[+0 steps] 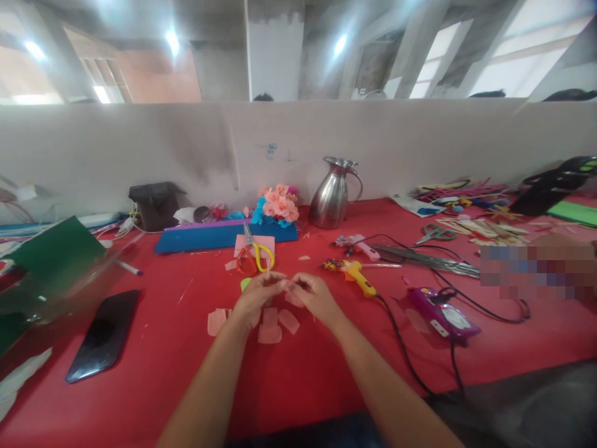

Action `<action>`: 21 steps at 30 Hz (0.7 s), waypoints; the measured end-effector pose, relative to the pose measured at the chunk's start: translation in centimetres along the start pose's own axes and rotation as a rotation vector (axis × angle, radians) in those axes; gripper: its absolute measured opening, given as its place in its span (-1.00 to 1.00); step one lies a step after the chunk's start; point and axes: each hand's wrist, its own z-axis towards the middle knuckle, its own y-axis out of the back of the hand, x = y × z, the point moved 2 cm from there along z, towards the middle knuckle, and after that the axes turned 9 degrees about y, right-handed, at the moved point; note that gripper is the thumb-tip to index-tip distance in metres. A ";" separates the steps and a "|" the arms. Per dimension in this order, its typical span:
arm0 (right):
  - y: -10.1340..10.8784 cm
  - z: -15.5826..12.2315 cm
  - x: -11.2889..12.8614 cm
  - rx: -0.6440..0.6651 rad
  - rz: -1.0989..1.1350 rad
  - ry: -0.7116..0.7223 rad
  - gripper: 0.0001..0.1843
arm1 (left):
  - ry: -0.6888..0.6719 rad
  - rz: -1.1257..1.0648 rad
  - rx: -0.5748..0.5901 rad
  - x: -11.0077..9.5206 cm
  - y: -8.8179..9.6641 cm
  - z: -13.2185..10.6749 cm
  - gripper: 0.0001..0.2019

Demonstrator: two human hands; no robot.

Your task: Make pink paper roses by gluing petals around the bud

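My left hand [255, 297] and my right hand [316, 298] meet over the middle of the red table, fingers closed in a pinch. Between their fingertips is a small pale pink paper piece [293, 297], partly hidden by the fingers. Below and between my wrists lie several cut pink paper pieces [270, 334], some overlapping; one group sits beside my left wrist. Just beyond my left hand, scissors with one yellow and one orange handle [258, 256] rest on a pink paper stack [267, 242]. A bit of lime green [245, 284] peeks out beside the left fingers.
To the right lie a yellow glue gun [357, 277], a pink glue gun [361, 246], wires [426, 259] and a purple power strip [443, 316] with trailing cords. A steel jug [332, 196] and pink paper flowers [280, 204] stand behind. A black phone [105, 336] lies left.
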 end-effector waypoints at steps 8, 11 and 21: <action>-0.5 0.0 -0.5 -0.021 0.259 -0.126 -0.73 | -0.047 0.057 -0.118 0.5 0.5 0.4 -0.80; -0.5 0.0 -0.6 -0.035 0.303 -0.140 -0.73 | -0.059 0.081 -0.144 0.6 0.8 0.7 -0.81; -0.2 0.1 0.0 -0.050 0.203 -0.141 -0.81 | -0.072 0.061 -0.105 0.7 0.5 0.8 -0.74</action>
